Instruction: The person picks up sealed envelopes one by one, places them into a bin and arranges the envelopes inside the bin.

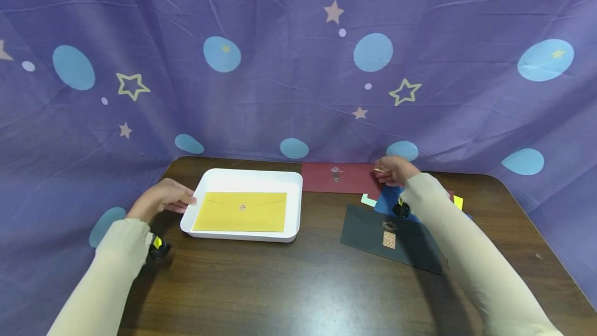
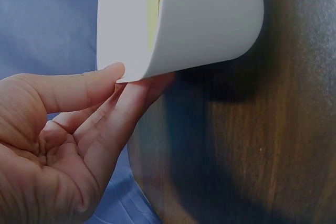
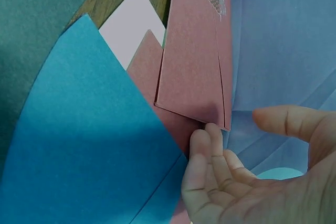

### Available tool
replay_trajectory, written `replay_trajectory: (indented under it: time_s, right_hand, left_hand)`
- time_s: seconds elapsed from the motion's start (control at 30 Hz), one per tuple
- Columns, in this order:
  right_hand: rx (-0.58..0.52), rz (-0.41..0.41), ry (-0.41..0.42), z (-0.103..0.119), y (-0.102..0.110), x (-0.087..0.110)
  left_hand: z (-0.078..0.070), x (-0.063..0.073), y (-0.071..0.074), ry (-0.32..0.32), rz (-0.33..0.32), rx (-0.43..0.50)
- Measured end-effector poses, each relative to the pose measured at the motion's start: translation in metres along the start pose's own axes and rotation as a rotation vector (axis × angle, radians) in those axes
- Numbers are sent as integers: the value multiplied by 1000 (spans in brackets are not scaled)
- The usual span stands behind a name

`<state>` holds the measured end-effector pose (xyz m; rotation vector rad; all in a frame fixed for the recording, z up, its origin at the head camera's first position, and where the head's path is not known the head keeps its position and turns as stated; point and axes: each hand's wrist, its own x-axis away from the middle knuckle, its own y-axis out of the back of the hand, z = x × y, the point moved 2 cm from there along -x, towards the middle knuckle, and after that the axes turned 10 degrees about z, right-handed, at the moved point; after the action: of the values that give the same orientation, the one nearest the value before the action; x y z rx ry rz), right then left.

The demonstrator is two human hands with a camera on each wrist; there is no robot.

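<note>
My left hand [image 1: 168,197] pinches the left rim of a white tray [image 1: 254,174], thumb on top and fingers beneath, as the left wrist view shows. Inside the tray lies a yellow envelope [image 1: 261,211] with a small seal on its flap. At the far side of the table, my right hand [image 1: 395,169] is at the right end of a red envelope [image 1: 319,178]. The right wrist view shows its fingertips right at that envelope's short edge [image 3: 191,117], with the thumb held apart. Beside these fingers lies a blue envelope [image 3: 79,129], partly hidden by the sleeve in the head view.
A dark green envelope [image 1: 364,229] lies slanted in front of the blue one. Pale green [image 1: 367,200] and yellow [image 1: 458,202] corners stick out of the overlapping pile. A purple patterned cloth [image 1: 280,66] hangs close behind the wooden table [image 1: 261,284].
</note>
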<state>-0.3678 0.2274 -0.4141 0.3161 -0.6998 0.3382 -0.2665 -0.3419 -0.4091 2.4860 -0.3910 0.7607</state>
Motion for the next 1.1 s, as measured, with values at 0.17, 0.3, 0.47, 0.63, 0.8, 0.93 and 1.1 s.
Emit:
replay_trajectory:
  time_s: [0.17,0.3,0.47,0.63,0.8,0.93,1.1]
  right_hand:
    - [-27,5,6,0,1,1]
    - [-50,25,23,1,2,4]
    - [-105,44,53,1,2,6]
    - [-142,73,73,1,5,4]
    - [-109,85,89,2,8,2]
    - [-46,72,98,2,10,1]
    - [-26,72,102,2,10,4]
  left_hand:
    - [-1,1,0,-12,3,2]
    - [-1,2,0,-15,2,0]
    - [-2,3,0,-9,5,2]
    - [-1,3,1,-11,4,2]
    - [0,2,1,-21,6,0]
    - [0,2,0,-19,5,-1]
    - [-1,2,0,-10,1,-7]
